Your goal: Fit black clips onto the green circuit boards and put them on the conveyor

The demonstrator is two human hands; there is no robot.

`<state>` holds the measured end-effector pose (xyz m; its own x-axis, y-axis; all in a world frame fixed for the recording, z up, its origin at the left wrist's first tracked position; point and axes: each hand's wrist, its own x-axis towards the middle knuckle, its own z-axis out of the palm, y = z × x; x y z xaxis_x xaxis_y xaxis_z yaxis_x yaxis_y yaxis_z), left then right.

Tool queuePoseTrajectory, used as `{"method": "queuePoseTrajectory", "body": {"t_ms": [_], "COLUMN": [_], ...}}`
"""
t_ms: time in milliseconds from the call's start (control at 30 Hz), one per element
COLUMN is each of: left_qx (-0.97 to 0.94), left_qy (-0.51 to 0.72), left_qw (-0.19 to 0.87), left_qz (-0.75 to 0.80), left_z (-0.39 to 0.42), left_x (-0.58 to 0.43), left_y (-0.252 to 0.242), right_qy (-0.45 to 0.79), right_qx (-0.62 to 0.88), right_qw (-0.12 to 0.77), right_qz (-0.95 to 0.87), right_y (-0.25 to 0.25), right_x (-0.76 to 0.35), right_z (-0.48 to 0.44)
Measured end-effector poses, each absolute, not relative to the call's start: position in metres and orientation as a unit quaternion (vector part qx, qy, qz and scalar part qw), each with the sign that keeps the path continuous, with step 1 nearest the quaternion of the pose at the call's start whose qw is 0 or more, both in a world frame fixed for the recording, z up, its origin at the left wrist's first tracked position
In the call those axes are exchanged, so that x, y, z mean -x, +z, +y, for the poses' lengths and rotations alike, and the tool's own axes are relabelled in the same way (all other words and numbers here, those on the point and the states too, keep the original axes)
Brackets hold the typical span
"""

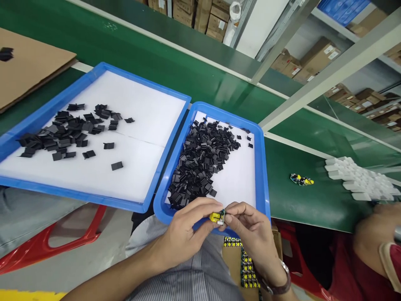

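Between my two hands, over the near edge of the smaller blue tray [262, 167], is a small circuit board with a yellow transformer [215, 217]. My left hand [196, 221] pinches its yellow side between thumb and fingers. From the other side, my right hand [247, 221] grips the board's edge with thumb and forefinger. Any smaller piece at my fingertips is too hidden to make out. Just beyond my hands, a heap of small black folded pieces [203, 154] covers the left part of that tray's white lining.
A larger blue tray [184, 108] on the left holds more black pieces [67, 131]. Cardboard [31, 62] lies at far left. Assembled boards [300, 179] and white plastic housings [360, 177] are at right, near a co-worker's blurred hand [379, 225]. Below my right wrist, several boards [249, 267] fill a box.
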<state>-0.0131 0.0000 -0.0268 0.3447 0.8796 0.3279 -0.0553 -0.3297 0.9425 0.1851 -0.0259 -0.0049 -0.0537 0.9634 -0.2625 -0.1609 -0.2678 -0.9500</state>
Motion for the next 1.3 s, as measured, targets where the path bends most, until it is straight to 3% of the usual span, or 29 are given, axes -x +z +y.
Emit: {"method": "queuePoseTrajectory", "body": {"t_ms": [500, 800, 967, 1133, 1300], "left_qx": [-0.673, -0.661, -0.611, -0.613, -0.627], "left_qy": [0.462, 0.485, 0.504, 0.504, 0.515], "left_qw": [0.480, 0.453, 0.498, 0.492, 0.451], "left_qz": [0.322, 0.350, 0.353, 0.359, 0.372], "left_z": [0.003, -0.002, -0.006, -0.006, -0.007], "left_x": [0.015, 0.008, 0.007, 0.008, 0.007], "left_y": [-0.029, -0.033, -0.032, -0.034, -0.038], "right_qy": [0.696, 0.620, 0.496, 0.396, 0.417], "right_qx": [0.469, 0.516, 0.528, 0.542, 0.522], "right_qw": [0.446, 0.472, 0.547, 0.539, 0.535], "right_qz": [-0.310, -0.356, -0.419, -0.509, -0.517], "right_y": [-0.006, -0.014, -0.020, -0.022, -0.024], "right_x": [-0.181, -0.175, -0.164, -0.161, -0.157], "right_z": [-0.013, -0.020, -0.032, -0.043, -0.043]}}
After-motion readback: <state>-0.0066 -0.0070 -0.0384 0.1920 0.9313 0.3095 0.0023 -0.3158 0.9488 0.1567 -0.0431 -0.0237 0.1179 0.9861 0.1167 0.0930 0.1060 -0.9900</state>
